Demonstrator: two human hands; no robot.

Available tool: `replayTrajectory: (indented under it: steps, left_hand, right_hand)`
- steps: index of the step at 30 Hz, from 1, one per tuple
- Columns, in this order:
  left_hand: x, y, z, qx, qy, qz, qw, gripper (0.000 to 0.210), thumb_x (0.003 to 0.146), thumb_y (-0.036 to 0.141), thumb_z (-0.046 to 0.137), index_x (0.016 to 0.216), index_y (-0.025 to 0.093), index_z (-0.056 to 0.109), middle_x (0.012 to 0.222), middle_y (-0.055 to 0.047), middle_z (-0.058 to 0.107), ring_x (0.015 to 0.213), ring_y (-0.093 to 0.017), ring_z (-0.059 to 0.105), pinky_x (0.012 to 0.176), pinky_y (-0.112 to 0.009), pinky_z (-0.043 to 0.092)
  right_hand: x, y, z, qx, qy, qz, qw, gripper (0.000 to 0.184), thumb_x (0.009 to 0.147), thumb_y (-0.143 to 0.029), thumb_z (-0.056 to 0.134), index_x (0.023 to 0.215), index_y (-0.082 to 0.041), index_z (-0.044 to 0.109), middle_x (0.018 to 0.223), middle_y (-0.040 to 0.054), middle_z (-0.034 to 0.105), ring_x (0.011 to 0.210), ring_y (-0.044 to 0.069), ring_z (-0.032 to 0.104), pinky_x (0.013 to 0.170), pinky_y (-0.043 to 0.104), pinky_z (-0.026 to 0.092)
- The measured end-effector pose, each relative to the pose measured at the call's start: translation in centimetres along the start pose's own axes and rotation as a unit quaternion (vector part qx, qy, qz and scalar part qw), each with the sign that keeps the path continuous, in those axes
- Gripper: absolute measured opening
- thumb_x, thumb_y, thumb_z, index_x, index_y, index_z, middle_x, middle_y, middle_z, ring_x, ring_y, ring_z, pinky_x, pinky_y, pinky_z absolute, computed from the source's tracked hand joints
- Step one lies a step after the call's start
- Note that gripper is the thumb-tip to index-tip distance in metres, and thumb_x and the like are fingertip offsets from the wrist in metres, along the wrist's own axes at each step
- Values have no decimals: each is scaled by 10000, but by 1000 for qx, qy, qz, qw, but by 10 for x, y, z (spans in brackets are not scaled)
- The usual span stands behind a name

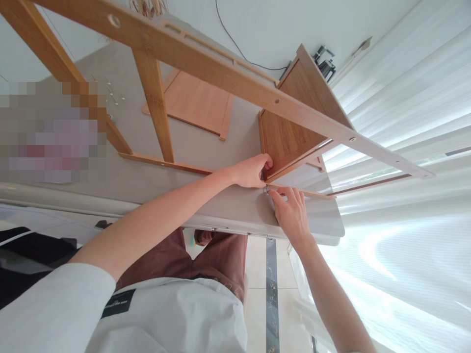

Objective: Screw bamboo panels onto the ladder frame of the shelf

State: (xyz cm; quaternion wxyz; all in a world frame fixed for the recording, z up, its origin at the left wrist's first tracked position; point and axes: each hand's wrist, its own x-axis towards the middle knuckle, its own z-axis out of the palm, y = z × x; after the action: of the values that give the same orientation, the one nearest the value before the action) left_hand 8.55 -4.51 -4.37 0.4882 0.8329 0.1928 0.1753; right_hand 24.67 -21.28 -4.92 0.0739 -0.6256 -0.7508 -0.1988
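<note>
My left hand (254,171) is closed around the near lower corner of an upright wooden panel (285,142), where it meets the frame's lower rail (187,167). Just right of it, my right hand (292,208) pinches thumb against fingers at a small screw-like metal piece (267,189) on the rail's near side; the fingers partly hide it. The ladder-like wooden frame stands on edge, its upper rail (206,66) crossing above both hands. A screw head (352,139) shows in that rail towards the right end.
A loose wooden panel (198,105) lies on the grey tabletop (235,137). Several small screws (116,103) are scattered at the left, near a blurred patch. Behind stand a dark appliance (326,63) and a cable (235,37). A white curtain (412,235) hangs at the right.
</note>
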Motion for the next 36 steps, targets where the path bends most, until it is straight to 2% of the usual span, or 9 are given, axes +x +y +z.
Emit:
replayTrajectory:
  steps: [13,21,26,30,36]
  left_hand:
    - [2,-4,2,-3,9,24,1000,502,663,220,708,1088,192,442,1128,-79,595,756,-140,593,661,-278,475]
    - [3,-5,2,-6,9,27,1000,504,661,220,709,1090,182,448,1055,-65,606,736,-139,587,658,-282,469]
    - [3,-8,2,-6,9,34,999,497,666,223,711,1081,189,439,1095,-69,590,718,-122,564,649,-274,467]
    - [4,-9,4,-7,7,34,999,505,668,226,719,1082,194,432,1072,-67,591,727,-130,563,655,-281,469]
    - [3,-8,3,-4,9,33,999,495,671,209,715,1077,208,432,1058,-58,592,753,-148,579,679,-301,475]
  right_hand:
    - [0,1,-1,6,14,4,1000,354,895,-45,484,1099,-261,676,1011,74,594,960,213,501,932,391,383]
    - [4,1,-5,-12,13,-16,1000,351,894,-19,486,1084,-248,671,995,70,600,940,207,507,916,380,384]
    - [8,-2,-10,-36,19,-36,999,336,901,-26,469,1075,-241,660,981,73,594,918,206,489,907,380,384]
    - [9,-4,-12,-61,-1,-47,997,352,898,-27,462,1110,-238,648,1000,85,600,922,215,492,881,381,384]
    - [7,-1,-9,-27,-11,-17,999,300,936,-65,451,1082,-232,653,1050,81,602,948,202,527,867,355,392]
